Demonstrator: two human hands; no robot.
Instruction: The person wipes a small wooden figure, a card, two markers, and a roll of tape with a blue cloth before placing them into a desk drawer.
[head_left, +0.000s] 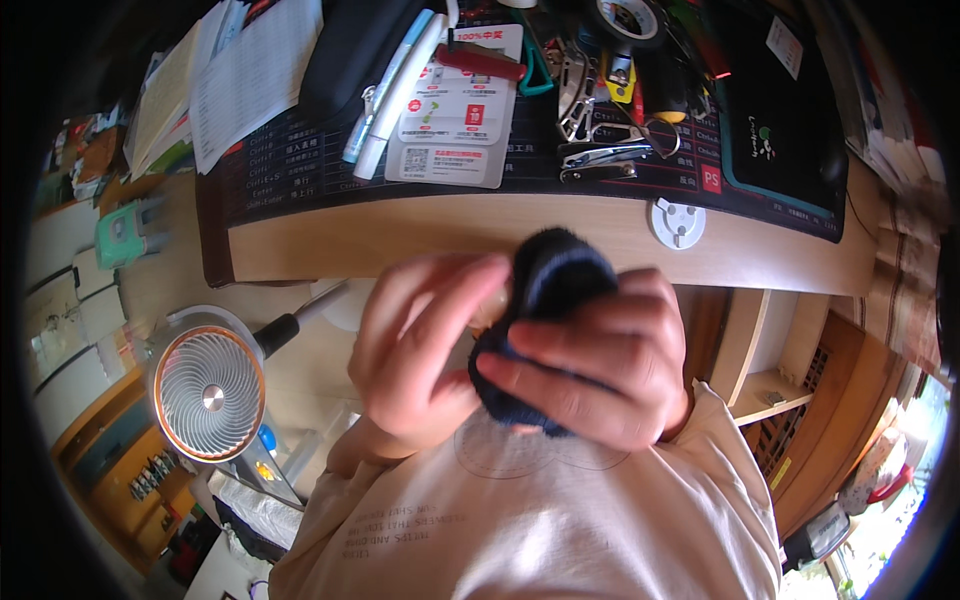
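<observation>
My right hand grips a dark navy, fuzzy cloth, bunched and folded in front of my chest. From the other side my left hand curls in, its fingertips and thumb at the cloth's left edge. Between the left fingers and the cloth shows a small tan, shiny patch, too blurred to identify. Both hands are in the air just off the desk's front edge.
Across the desk mat lie a printed card, two pens, a red folding knife, metal multi-tools and a tape roll. A white disc-shaped fitting sits at the desk edge. An electric fan stands left.
</observation>
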